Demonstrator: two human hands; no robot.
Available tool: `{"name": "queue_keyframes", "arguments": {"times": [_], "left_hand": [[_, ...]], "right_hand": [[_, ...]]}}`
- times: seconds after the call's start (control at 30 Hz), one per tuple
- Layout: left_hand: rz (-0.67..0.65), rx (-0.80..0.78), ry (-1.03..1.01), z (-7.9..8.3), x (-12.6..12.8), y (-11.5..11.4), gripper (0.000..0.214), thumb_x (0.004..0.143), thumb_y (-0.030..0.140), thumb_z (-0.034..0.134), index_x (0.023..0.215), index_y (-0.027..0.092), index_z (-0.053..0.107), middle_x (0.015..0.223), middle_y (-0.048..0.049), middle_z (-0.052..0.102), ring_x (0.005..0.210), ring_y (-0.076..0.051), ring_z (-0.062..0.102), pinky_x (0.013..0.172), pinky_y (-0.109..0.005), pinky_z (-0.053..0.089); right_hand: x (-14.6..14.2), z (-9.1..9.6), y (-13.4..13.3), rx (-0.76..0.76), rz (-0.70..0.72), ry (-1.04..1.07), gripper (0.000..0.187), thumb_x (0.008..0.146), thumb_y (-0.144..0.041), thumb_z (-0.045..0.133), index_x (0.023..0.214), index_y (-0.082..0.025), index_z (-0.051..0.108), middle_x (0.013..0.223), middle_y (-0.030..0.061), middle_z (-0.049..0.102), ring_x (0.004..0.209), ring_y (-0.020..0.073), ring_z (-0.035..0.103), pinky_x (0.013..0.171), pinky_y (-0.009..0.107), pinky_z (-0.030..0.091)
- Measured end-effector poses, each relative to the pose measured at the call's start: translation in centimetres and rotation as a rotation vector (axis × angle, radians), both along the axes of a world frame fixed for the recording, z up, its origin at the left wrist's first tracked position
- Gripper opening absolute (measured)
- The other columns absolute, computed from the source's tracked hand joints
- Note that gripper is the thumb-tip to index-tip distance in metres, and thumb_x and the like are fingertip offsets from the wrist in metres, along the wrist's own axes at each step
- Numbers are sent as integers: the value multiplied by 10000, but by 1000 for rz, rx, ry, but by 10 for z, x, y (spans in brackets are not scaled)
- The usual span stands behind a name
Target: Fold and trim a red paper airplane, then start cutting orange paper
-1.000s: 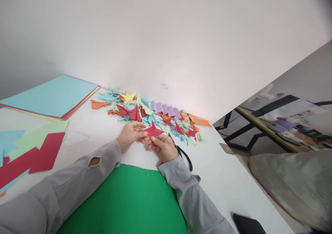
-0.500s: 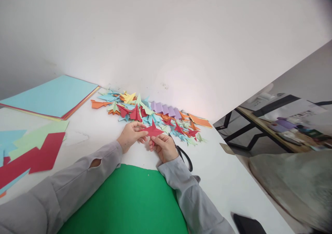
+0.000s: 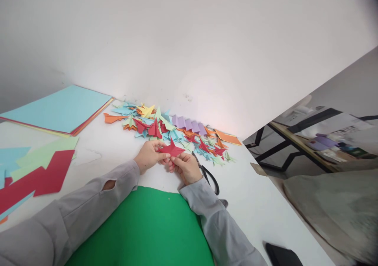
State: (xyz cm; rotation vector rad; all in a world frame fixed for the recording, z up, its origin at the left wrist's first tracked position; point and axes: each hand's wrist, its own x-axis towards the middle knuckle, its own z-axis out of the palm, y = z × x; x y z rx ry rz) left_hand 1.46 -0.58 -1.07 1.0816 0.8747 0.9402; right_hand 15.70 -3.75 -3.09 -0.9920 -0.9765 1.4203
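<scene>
Between my two hands is a small folded red paper piece (image 3: 172, 149), with a point sticking up and others out to the sides. My left hand (image 3: 150, 155) pinches its left lower edge, thumb in front. On the right lower edge, the thumb and fingers of my right hand (image 3: 187, 167) are closed on the same paper. The fingertips of both hands nearly meet beneath it. Behind lies a heap of folded paper pieces (image 3: 155, 129) in red, blue, green, yellow and orange. Black-handled scissors (image 3: 212, 178) lie just right of my right hand, partly hidden by it.
A stack of coloured paper sheets (image 3: 63, 108) lies at the back left, with cut red paper (image 3: 54, 175) and other scraps nearer. Purple pleated paper (image 3: 189, 125) and orange paper (image 3: 227, 137) lie by the wall. Green material (image 3: 141, 226) is in front; a black object (image 3: 282, 254) lies right.
The red folded paper has shifted slightly left and turned a little. My right fingers have moved closer to my left fingertips under it.
</scene>
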Motion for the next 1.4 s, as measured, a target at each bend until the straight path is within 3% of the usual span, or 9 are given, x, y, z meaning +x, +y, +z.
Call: {"name": "queue_keyframes", "arguments": {"times": [0.3,0.73,1.13,1.4], "left_hand": [[-23,1,-3,0,-1,0,385,599,108,747,921,83,538,470,10,608,435,-123,592,469,-240,500],[-15,-30,-50,2,-2,-1,406,601,150,755,934,74,535,487,-12,619,465,-134,607,482,-242,510],[-6,-98,-77,5,-3,-1,358,615,133,742,915,88,550,542,-41,655,481,-152,630,446,-227,499],[-43,-101,-75,3,-3,0,321,703,137,661,998,74,551,595,-68,680,487,-157,637,432,-230,496]], "right_hand": [[-2,5,-2,-23,-24,-7,158,536,-204,751,511,-139,610,472,25,652,358,102,560,362,189,469],[-2,10,-3,-40,-14,26,217,581,-301,742,516,-143,609,473,18,641,362,98,547,371,199,465],[-4,9,-3,-35,-71,43,188,612,-260,694,503,-142,598,450,20,619,343,97,523,349,199,446],[-5,11,-2,-61,-95,63,212,610,-285,700,504,-143,584,439,7,606,324,86,505,327,185,424]]}}
